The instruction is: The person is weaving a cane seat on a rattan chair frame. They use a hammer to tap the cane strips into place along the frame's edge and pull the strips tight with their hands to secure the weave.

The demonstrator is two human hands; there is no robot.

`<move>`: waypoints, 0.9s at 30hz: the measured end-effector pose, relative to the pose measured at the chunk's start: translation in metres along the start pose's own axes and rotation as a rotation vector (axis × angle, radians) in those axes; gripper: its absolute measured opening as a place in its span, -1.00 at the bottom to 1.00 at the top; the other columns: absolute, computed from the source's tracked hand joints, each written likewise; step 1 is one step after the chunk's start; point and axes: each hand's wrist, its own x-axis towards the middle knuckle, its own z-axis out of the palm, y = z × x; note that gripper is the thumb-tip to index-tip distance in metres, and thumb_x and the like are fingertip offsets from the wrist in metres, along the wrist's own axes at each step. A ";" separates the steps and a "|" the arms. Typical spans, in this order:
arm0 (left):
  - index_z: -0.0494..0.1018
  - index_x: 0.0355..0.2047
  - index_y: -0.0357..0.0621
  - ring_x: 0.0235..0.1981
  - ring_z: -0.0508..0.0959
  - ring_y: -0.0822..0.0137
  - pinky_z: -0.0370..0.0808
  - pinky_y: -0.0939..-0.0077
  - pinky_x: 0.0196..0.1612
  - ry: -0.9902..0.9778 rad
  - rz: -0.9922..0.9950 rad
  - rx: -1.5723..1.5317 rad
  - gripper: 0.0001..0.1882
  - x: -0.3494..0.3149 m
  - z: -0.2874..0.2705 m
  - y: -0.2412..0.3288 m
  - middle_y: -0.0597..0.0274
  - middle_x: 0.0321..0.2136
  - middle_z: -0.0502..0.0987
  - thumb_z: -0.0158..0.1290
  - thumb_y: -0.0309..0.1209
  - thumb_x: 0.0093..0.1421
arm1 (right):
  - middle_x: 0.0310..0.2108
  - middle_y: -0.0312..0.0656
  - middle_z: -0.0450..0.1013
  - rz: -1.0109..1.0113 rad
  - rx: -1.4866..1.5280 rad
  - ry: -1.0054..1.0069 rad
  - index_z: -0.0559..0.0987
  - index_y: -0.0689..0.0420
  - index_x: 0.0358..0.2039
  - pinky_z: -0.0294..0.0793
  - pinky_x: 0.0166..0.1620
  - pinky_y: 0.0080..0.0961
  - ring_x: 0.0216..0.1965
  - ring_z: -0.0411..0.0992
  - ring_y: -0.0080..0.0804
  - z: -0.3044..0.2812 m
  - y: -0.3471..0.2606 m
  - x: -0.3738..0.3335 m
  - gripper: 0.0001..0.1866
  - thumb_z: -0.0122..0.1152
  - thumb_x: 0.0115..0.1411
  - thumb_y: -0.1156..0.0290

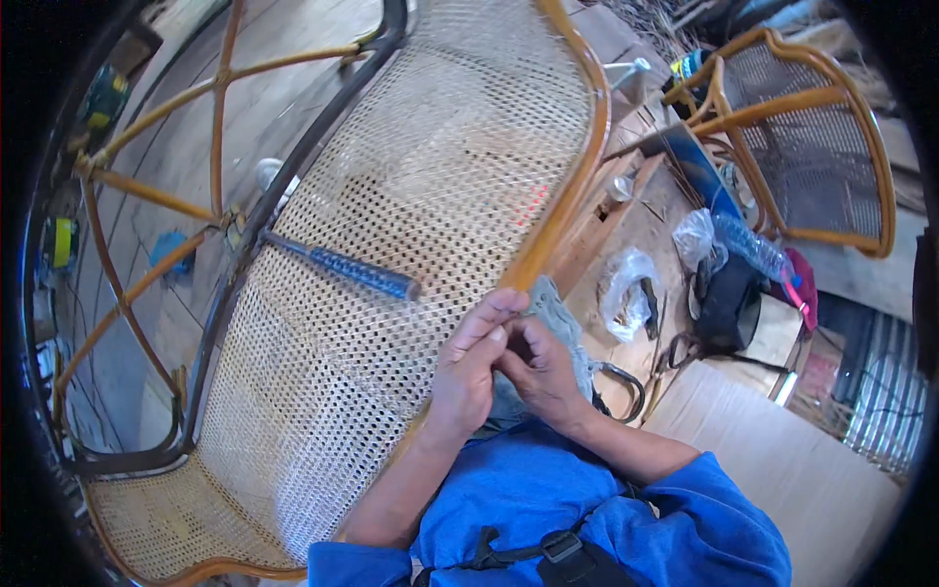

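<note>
Cane panel (333, 362) — hands (464, 377) together, grip unclear.

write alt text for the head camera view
A person's bare left hand and right hand are close together at the brown rim of a large woven cane panel. A blue-handled tool lies on it; a smaller cane chair is at upper right.

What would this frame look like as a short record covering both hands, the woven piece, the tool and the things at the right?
Left hand: over the brown rim; anything held is unclear
Right hand: close beside the left; anything held is unclear
Woven piece: pale cane panel
Tool: blue-handled tool, lying on the cane
Right side: plastic bottle, black bag, brown-framed chair
</note>
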 end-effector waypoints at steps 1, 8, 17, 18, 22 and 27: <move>0.22 0.13 -0.33 0.11 0.34 0.23 0.22 0.36 0.21 -0.033 -0.014 0.027 -0.55 0.001 0.009 -0.008 0.00 0.06 0.36 -0.21 -0.58 0.21 | -0.43 -0.17 0.46 0.019 0.039 0.039 0.43 0.18 -0.31 0.44 -0.32 -0.50 -0.40 0.46 -0.43 -0.010 0.007 -0.006 -0.85 0.19 0.11 0.51; 0.22 0.14 -0.34 0.10 0.34 0.31 0.16 0.43 0.23 -0.095 -0.126 0.235 -0.56 0.013 0.048 -0.048 0.05 0.09 0.32 -0.23 -0.58 0.22 | -0.44 -0.23 0.42 0.004 0.143 0.230 0.45 0.19 -0.28 0.41 -0.32 -0.57 -0.41 0.40 -0.51 -0.052 0.026 -0.024 -0.86 0.15 0.13 0.56; 0.26 0.10 -0.30 0.05 0.35 0.40 0.25 0.52 0.10 -0.038 -0.199 0.264 -0.60 0.015 0.049 -0.077 0.19 -0.01 0.37 -0.11 -0.47 0.26 | -0.37 -0.23 0.47 0.038 0.038 0.317 0.48 0.23 -0.18 0.41 -0.32 -0.59 -0.40 0.42 -0.51 -0.089 0.055 -0.031 -0.80 0.11 0.16 0.53; 0.27 0.09 -0.29 0.04 0.36 0.41 0.28 0.53 0.07 -0.019 -0.214 0.265 -0.61 0.012 0.044 -0.075 0.21 -0.02 0.37 -0.10 -0.45 0.26 | -0.37 -0.24 0.48 0.103 0.064 0.320 0.48 0.23 -0.17 0.40 -0.35 -0.61 -0.43 0.42 -0.53 -0.096 0.058 -0.029 -0.80 0.10 0.17 0.52; 0.34 0.02 -0.29 -0.04 0.43 0.40 0.37 0.51 -0.04 -0.062 -0.294 0.343 -0.67 0.007 0.028 -0.059 0.21 -0.05 0.41 -0.08 -0.42 0.27 | -0.48 -0.34 0.46 0.222 0.410 0.286 0.52 0.19 -0.23 0.32 -0.50 -0.71 -0.54 0.39 -0.66 -0.114 0.051 -0.026 -0.85 0.10 0.19 0.47; 0.38 -0.04 -0.33 -0.10 0.48 0.33 0.40 0.51 -0.08 -0.060 -0.272 0.343 -0.69 -0.019 0.001 -0.028 0.13 -0.08 0.45 -0.09 -0.41 0.28 | -0.50 -0.37 0.44 0.234 0.341 0.330 0.51 0.18 -0.29 0.30 -0.52 -0.72 -0.54 0.38 -0.68 -0.129 0.066 -0.019 -0.90 0.10 0.19 0.47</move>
